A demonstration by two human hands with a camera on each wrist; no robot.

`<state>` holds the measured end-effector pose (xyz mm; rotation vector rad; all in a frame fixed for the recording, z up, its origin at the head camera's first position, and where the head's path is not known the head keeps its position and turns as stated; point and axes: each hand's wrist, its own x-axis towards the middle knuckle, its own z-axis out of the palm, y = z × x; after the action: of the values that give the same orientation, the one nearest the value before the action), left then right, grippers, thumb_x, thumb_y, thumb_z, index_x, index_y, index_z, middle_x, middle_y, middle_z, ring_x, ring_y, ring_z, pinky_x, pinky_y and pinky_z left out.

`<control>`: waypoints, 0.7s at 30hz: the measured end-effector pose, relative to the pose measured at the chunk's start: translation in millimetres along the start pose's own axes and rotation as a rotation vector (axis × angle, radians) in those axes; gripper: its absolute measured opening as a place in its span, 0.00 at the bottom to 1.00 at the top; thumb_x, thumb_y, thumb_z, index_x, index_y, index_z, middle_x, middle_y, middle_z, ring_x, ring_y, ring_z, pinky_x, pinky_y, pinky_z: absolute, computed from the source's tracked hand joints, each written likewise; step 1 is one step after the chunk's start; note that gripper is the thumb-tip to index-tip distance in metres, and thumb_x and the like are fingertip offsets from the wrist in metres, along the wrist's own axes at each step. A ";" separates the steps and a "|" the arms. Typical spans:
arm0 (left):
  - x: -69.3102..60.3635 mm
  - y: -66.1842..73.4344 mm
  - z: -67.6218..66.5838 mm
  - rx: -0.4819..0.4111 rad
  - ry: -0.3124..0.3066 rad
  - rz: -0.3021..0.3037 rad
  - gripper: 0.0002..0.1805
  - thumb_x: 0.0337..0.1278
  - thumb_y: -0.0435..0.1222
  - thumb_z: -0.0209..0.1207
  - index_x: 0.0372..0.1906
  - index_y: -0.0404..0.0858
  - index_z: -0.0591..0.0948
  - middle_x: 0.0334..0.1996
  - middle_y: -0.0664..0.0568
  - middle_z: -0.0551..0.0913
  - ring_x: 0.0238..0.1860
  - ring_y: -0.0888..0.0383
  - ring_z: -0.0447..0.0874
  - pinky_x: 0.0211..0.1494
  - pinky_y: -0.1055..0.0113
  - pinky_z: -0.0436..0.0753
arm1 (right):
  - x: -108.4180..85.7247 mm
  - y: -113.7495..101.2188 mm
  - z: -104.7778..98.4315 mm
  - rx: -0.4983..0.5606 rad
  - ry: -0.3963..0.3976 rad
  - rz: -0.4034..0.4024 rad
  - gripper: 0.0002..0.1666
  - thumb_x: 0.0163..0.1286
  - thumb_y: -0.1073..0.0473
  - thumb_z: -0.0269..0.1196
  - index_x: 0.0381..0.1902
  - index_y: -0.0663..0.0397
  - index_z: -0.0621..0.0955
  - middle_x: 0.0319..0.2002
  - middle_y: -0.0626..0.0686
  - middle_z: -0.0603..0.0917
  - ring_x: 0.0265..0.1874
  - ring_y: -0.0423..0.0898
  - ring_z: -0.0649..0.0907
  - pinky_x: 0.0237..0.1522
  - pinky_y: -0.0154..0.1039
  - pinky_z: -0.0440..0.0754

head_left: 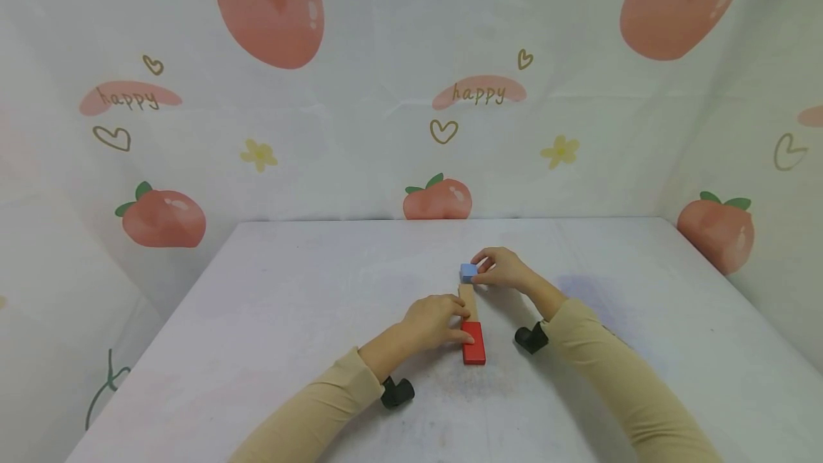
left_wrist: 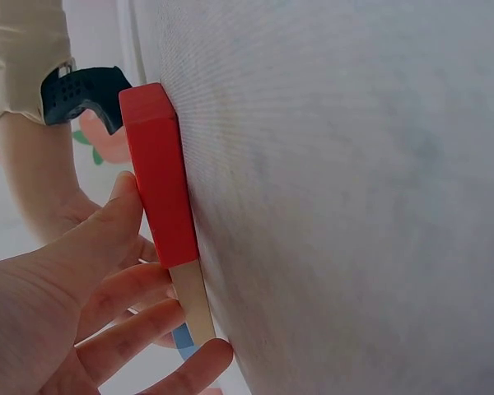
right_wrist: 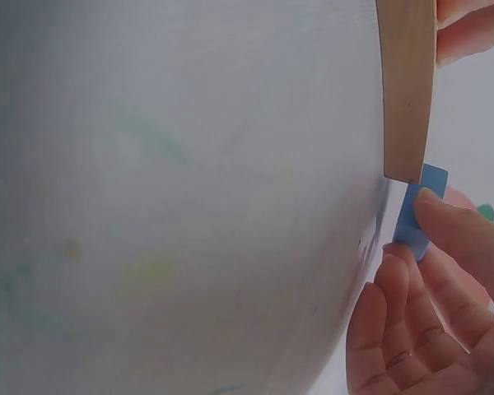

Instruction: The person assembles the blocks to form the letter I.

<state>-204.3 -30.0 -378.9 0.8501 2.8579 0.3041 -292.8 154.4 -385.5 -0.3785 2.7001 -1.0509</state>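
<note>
A red block [head_left: 474,350], a plain wooden block [head_left: 469,300] and a small blue block [head_left: 468,272] lie in a line running away from me on the white table. My left hand [head_left: 432,321] rests along their left side. Its thumb touches the red block [left_wrist: 159,181], while its extended fingers lie beside the wooden block [left_wrist: 193,300]. At the far end, my right hand [head_left: 504,269] pinches the blue block [right_wrist: 420,216] between thumb and fingers. That blue block sits right by the end of the wooden block [right_wrist: 407,90]; whether they touch is hard to tell.
The white table [head_left: 321,284] extends around the row of blocks. Behind it hangs a white cloth [head_left: 373,141] printed with fruit, hearts and flowers. Black wrist mounts [head_left: 397,393] hang under both sleeves, and a green cord [head_left: 109,381] shows at the far left.
</note>
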 end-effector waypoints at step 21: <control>0.8 -0.9 1.2 0.002 -0.010 -0.003 0.26 0.48 0.53 0.64 0.53 0.48 0.82 0.56 0.56 0.79 0.58 0.58 0.77 0.56 0.63 0.79 | 7.0 -1.4 4.7 -0.011 -0.012 0.011 0.20 0.57 0.58 0.67 0.47 0.61 0.79 0.36 0.57 0.82 0.34 0.45 0.76 0.30 0.30 0.74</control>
<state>-205.2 -30.1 -380.3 0.8450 2.8510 0.2960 -297.8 148.2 -388.7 -0.3709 2.6947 -1.0283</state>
